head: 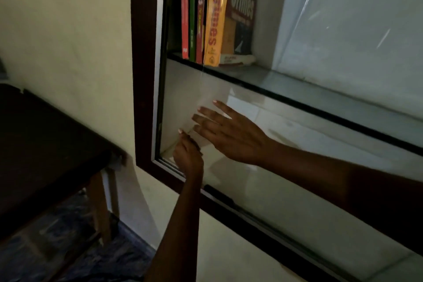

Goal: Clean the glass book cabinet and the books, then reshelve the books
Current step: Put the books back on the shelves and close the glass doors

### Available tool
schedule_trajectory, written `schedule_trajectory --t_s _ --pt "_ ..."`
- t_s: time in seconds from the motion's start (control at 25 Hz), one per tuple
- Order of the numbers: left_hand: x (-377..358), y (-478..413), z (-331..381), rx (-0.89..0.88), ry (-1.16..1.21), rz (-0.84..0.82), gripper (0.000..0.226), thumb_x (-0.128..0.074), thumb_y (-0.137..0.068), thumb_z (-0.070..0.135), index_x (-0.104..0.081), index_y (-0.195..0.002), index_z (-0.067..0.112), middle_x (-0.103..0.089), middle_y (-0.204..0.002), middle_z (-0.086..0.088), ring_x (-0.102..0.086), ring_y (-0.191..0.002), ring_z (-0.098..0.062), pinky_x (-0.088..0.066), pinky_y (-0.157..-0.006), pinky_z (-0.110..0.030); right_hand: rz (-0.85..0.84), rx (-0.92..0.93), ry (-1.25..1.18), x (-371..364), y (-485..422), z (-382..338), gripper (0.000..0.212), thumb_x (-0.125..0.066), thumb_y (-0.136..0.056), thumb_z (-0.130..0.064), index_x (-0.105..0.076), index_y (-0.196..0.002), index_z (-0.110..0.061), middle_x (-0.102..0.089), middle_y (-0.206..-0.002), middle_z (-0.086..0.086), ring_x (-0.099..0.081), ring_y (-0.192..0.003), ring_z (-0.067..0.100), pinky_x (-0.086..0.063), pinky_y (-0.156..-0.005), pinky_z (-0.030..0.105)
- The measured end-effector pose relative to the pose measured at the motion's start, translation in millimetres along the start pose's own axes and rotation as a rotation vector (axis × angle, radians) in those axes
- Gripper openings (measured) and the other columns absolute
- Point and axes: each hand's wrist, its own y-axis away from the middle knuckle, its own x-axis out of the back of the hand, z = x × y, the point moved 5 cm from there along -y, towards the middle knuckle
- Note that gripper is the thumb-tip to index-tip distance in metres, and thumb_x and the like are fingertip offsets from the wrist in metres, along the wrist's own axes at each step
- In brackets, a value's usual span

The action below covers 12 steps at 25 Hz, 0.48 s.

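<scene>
Now my right hand point(229, 137) lies flat with straight fingers on the sliding glass pane point(320, 178) of the dark brown wooden book cabinet point(144, 75), I think to push it along its track. My left hand point(188, 155) is curled at the pane's edge, but I cannot tell whether it grips. The glass looks streaky, with many reflections. The upright colourful books point(215, 18) stand on the upper shelf, at its left end.
</scene>
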Motion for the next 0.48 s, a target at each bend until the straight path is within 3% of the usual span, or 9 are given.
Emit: schedule_trajectory --t_s 0.04,0.12,0.2,0.32,0.48 --pt "1 1 8 0.036 0.041 0.036 0.081 -0.016 -0.092 0.062 -0.062 -0.061 0.003 -0.066 -0.068 -0.017 -0.064 -0.07 -0.033 -0.052 -0.071 -0.038 -0.007 0.008 0.011 -6 -16 9 0.048 -0.027 -0.087 -0.017 -0.065 -0.115 -0.013 -0.062 -0.122 0.01 -0.054 -0.119 0.027 -0.024 -0.109 0.049" --pt "-2 -2 17 0.078 0.063 0.067 0.084 -0.017 -0.092 0.061 -0.068 -0.073 -0.003 -0.069 -0.078 -0.022 -0.065 -0.075 -0.036 -0.053 -0.074 -0.041 0.064 0.116 0.014 -5 -52 23 0.036 -0.038 -0.083 -0.02 -0.073 -0.08 -0.017 -0.07 -0.083 0.003 -0.065 -0.088 0.021 -0.036 -0.102 0.045" --pt "-2 -1 17 0.099 0.076 0.07 0.076 -0.021 -0.095 0.055 -0.066 -0.071 -0.001 -0.069 -0.078 -0.017 -0.065 -0.074 -0.032 -0.052 -0.072 -0.038 0.077 0.146 -0.082 -14 -71 29 0.034 -0.047 -0.079 -0.019 -0.061 -0.048 -0.021 -0.053 -0.05 -0.004 -0.053 -0.054 0.014 -0.033 -0.083 0.031" --pt "-3 -5 17 0.081 0.096 0.056 0.065 -0.022 -0.096 0.049 -0.054 -0.054 0.011 -0.061 -0.064 -0.01 -0.059 -0.064 -0.027 -0.043 -0.065 -0.033 0.092 0.12 -0.098 -20 -68 24 0.038 -0.048 -0.084 -0.016 -0.05 -0.047 -0.02 -0.043 -0.046 -0.004 -0.04 -0.05 0.015 -0.024 -0.073 0.029" --pt "-6 -5 19 0.095 0.135 0.055 0.063 -0.025 -0.098 0.044 -0.062 -0.062 0.009 -0.06 -0.064 -0.006 -0.055 -0.058 -0.019 -0.043 -0.067 -0.031 0.075 0.072 -0.121 -19 -70 31 0.04 -0.041 -0.088 -0.013 -0.051 -0.05 -0.017 -0.04 -0.047 -0.002 -0.026 -0.056 0.016 -0.025 -0.074 0.032"
